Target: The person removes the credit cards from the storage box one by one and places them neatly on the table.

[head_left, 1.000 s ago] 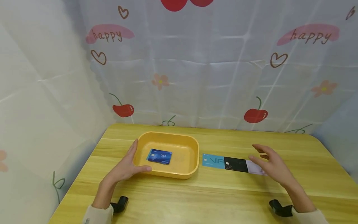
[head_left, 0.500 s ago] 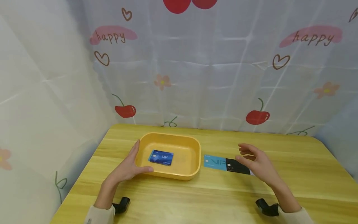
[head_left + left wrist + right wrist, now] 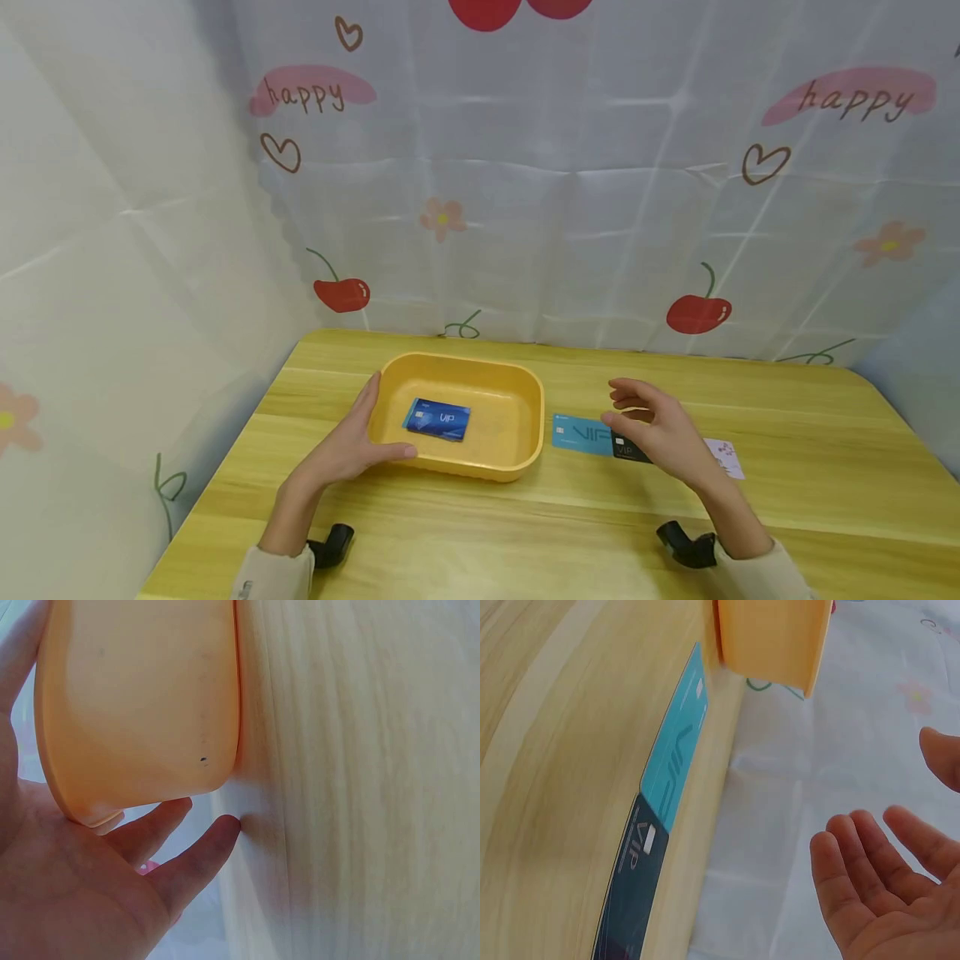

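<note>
In the head view, my left hand (image 3: 343,446) holds the left end of a yellow plastic basin (image 3: 498,437), thumb at the front rim and fingers along the end wall. The left wrist view shows those fingers reaching around the outside of the basin (image 3: 142,697). A dark blue VIP card (image 3: 442,419) lies inside, over a lighter blue one. Above a row of cards hovers my right hand (image 3: 667,433), fingers loosely bent and holding nothing. That row has a light blue VIP card (image 3: 577,434), a black VIP card (image 3: 625,448) partly hidden by the hand, and a white floral card (image 3: 726,458).
The wooden table (image 3: 487,533) carries everything. A white curtain (image 3: 562,242) printed with cherries and hearts hangs behind it, and more sheeting covers the sides. A black bracket sits at each wrist, the left one (image 3: 333,546) and the right one (image 3: 684,546).
My right hand has moved left across the row, from over the white floral card to over the black card, uncovering the floral one. My left hand stays at the basin.
</note>
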Motion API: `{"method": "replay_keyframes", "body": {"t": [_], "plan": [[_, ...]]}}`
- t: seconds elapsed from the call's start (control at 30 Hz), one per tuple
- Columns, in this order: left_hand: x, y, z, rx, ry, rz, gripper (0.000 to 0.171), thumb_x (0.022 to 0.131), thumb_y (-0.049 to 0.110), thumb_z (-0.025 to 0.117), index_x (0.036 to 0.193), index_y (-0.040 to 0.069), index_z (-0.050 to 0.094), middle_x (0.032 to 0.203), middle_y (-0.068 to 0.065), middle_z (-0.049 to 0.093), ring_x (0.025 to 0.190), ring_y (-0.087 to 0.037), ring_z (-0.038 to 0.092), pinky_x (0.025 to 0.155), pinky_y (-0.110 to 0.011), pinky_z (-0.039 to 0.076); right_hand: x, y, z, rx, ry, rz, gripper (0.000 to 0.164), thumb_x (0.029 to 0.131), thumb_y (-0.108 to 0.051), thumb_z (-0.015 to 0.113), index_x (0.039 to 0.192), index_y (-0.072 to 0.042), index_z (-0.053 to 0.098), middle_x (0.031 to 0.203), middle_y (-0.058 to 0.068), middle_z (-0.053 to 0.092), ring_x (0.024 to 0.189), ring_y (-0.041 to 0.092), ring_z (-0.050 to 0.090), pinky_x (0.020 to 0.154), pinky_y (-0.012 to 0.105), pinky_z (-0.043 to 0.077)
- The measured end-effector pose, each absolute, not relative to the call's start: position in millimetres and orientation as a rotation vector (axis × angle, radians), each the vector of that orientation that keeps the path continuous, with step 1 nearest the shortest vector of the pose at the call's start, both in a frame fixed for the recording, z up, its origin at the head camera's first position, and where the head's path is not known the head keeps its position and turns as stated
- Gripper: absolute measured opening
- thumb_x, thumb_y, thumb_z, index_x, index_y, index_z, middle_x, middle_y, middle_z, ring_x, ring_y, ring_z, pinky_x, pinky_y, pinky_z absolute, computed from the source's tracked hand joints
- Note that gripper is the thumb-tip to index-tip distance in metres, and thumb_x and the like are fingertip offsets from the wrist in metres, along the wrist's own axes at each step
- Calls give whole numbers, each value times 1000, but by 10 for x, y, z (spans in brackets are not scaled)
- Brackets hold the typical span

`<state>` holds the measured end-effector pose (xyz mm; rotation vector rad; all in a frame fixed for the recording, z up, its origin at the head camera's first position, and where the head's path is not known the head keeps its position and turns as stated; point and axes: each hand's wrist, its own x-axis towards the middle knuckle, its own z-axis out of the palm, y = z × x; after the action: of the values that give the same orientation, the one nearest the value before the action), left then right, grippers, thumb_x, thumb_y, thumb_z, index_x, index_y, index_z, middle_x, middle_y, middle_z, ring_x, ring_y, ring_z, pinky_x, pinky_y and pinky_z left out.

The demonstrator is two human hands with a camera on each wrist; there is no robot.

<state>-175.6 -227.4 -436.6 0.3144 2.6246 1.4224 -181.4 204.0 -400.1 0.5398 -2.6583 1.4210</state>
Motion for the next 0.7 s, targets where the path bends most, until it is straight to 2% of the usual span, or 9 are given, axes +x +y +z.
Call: {"method": "replay_keyframes", "body": {"t": [0.1,0.37,0.53,0.7], "plan": [[-1757,-2276,-4364,317,2627,1429,124,80,35,83,157,6,-9,164,-15,-8,148,-35,-1,114,-61,8,-1817,1953,-3997,586,-2666,1403,45,94,-16,70,133,1,56,118,15,62,106,32,60,90,42,52],[-1742,-2262,-4359,317,2617,1427,125,79,36,83,157,5,-10,163,-16,-8,148,-37,0,114,-61,8,-1818,1736,-3984,647,-2625,1452,44,92,-14,71,130,2,58,112,12,63,102,33,62,87,38,53],[-1743,-2265,-4348,303,2620,1430,126,78,38,83,157,6,-9,164,-14,-7,148,-36,1,114,-60,9,-1879,1604,-3989,693,-2601,1479,44,91,-13,72,130,3,58,111,16,63,102,33,61,89,44,52],[-1748,-2269,-4345,290,2611,1440,126,78,37,84,157,7,-9,164,-13,-7,148,-36,3,114,-60,10,-1929,1477,-3991,729,-2589,1524,43,91,-12,73,129,3,59,108,15,63,99,30,62,90,49,51]]}}
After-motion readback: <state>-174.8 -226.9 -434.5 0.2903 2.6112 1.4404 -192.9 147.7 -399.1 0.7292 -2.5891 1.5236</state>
